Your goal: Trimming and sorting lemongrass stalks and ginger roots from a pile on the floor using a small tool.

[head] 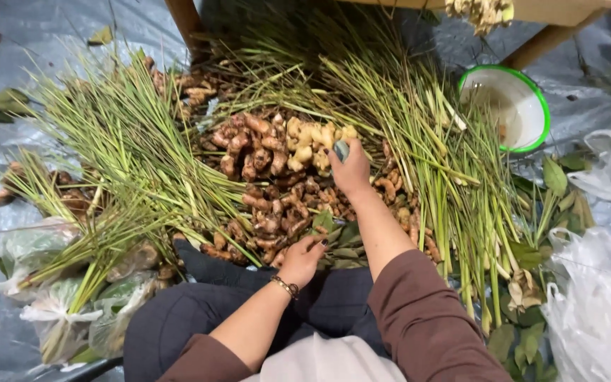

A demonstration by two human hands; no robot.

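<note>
A heap of brown knobbly roots (270, 191) lies in front of my knees, with paler ginger-like pieces (309, 141) at its far side. My right hand (353, 173) reaches over the heap, its fingers closed around a small grey-green object (341, 150) just beside the pale pieces. My left hand (304, 256), with a beaded bracelet on the wrist, rests at the near edge of the heap. Its fingers curl down onto the roots and a green leaf (325, 221); whether they grip anything is hidden.
Long bundles of lemongrass-like stalks lie left (129, 163) and right (426, 148) of the heap. A white bowl with a green rim (542, 106) sits far right. Clear plastic bags (595, 304) are at right, bagged greens (72, 297) at left, all on a grey tarp (8, 49). Wooden table legs (185, 25) stand behind.
</note>
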